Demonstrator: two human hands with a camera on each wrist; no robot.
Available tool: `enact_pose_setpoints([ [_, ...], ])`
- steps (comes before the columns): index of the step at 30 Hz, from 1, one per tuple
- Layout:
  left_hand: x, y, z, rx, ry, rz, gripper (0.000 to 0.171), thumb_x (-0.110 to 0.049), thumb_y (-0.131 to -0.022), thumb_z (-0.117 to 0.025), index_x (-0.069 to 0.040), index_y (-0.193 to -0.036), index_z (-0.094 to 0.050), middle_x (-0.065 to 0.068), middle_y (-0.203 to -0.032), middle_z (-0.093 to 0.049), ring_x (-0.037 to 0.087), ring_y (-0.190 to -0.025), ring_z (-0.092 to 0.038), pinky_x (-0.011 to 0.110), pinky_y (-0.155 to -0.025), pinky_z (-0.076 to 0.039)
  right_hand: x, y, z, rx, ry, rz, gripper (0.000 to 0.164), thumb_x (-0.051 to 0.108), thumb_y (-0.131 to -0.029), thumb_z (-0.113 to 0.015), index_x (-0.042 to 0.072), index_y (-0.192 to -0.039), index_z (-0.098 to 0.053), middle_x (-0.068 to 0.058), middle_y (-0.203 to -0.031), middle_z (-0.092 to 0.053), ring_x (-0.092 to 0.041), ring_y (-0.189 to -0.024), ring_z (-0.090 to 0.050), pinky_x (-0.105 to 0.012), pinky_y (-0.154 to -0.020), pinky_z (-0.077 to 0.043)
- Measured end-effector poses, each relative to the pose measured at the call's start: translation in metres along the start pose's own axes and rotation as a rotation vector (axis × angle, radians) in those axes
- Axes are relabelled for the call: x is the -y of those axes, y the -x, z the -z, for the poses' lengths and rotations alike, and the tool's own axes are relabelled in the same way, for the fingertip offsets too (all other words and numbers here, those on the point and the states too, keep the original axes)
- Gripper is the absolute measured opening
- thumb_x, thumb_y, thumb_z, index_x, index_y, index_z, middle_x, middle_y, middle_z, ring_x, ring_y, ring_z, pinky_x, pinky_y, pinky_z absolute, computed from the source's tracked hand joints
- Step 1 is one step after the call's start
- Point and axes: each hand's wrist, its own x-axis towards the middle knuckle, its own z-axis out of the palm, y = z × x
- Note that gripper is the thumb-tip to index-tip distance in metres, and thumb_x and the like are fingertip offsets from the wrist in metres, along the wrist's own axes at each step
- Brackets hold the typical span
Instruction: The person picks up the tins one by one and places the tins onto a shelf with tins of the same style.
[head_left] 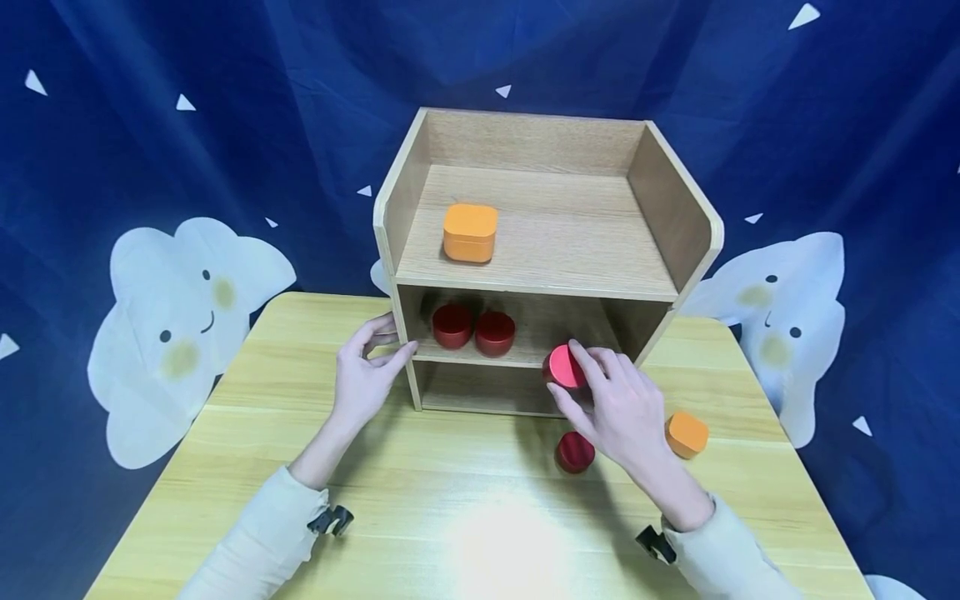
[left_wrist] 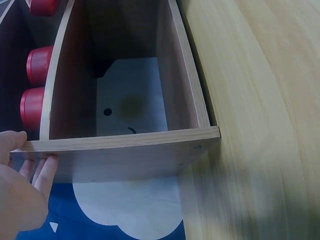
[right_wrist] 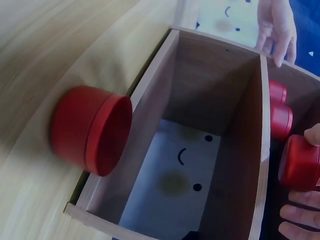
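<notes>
A wooden shelf unit (head_left: 555, 225) stands on the table. My left hand (head_left: 365, 367) grips the front edge of its left side panel, thumb at the front and fingers along the outer face. In my right hand (head_left: 626, 408) a round red box (right_wrist: 297, 162) is pinched between thumb and fingers, at the right part of the middle compartment's opening. Two more red boxes, one at the left (head_left: 452, 326) and another beside it (head_left: 495, 334), sit inside that compartment. One further red box (head_left: 575, 452) is on the table before the unit, below my right hand.
On the top shelf, toward the left, sits an orange square box (head_left: 470, 233). Another orange box (head_left: 686, 434) lies on the table (head_left: 247, 467) right of my right hand. A blue curtain (head_left: 300, 108) with clouds hangs behind. The bottom compartment has no visible back panel.
</notes>
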Motion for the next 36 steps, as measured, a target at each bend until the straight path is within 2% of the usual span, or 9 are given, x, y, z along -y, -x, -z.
enact_pose_setpoints([
  [5, 0.0, 0.0, 0.0, 0.001, 0.001, -0.005, 0.046, 0.008, -0.088, -0.079, 0.004, -0.132, -0.067, 0.026, -0.127, -0.071, 0.0, -0.098, -0.069, 0.018, -0.08, -0.067, 0.004, -0.004, -0.003, 0.048, 0.016, -0.036, 0.058, 0.059, -0.101, -0.056, 0.009, -0.128, -0.073, -0.014, -0.101, -0.076, -0.031, -0.082, -0.072, -0.041, -0.05, -0.058],
  [10, -0.001, 0.0, 0.0, -0.001, -0.005, -0.007, 0.046, 0.009, -0.087, -0.079, 0.004, -0.131, -0.067, 0.026, -0.126, -0.071, 0.0, -0.098, -0.069, 0.018, -0.08, -0.067, 0.008, -0.009, -0.007, 0.071, 0.038, -0.026, 0.057, 0.056, -0.098, -0.062, 0.009, -0.128, -0.072, -0.013, -0.103, -0.075, -0.032, -0.084, -0.072, -0.042, -0.054, -0.061],
  [18, -0.001, 0.0, 0.001, 0.001, -0.01, -0.017, 0.046, 0.009, -0.087, -0.079, 0.004, -0.131, -0.067, 0.026, -0.126, -0.072, -0.001, -0.097, -0.069, 0.017, -0.08, -0.066, 0.011, -0.015, -0.017, 0.059, 0.079, -0.002, 0.055, 0.053, -0.096, -0.065, 0.008, -0.126, -0.072, -0.014, -0.102, -0.074, -0.035, -0.083, -0.071, -0.046, -0.06, -0.064],
  [36, -0.001, 0.0, 0.0, 0.002, -0.004, -0.016, 0.046, 0.009, -0.087, -0.079, 0.005, -0.131, -0.067, 0.027, -0.126, -0.071, -0.001, -0.098, -0.069, 0.018, -0.08, -0.067, 0.015, -0.023, -0.03, 0.055, 0.11, -0.017, 0.054, 0.052, -0.096, -0.065, 0.008, -0.126, -0.07, -0.014, -0.099, -0.073, -0.035, -0.079, -0.069, -0.042, -0.052, -0.059],
])
